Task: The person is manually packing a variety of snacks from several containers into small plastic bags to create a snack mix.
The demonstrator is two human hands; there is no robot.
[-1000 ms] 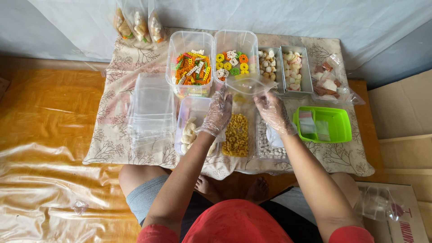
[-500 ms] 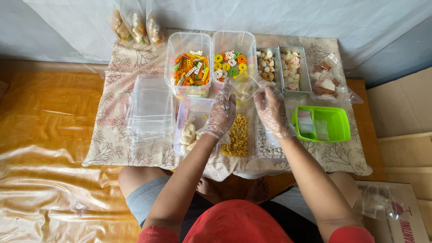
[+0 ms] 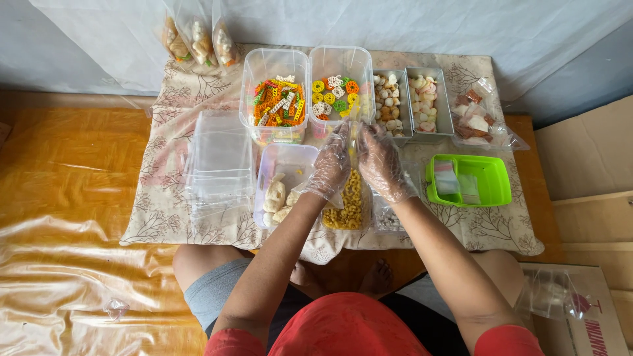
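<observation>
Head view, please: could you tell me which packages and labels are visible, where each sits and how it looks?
Three clear plastic snack bags: far left of the cloth, upright, holding pale and orange pieces.
Clear crumpled plastic bag of pink-brown pieces: far right.
Stack of clear empty plastic bags: left side, flat.
Brown cardboard box with red print: bottom right.

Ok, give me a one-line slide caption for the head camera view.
Gloved left hand and right hand hold a clear bag over tubs of colourful snacks.
</observation>
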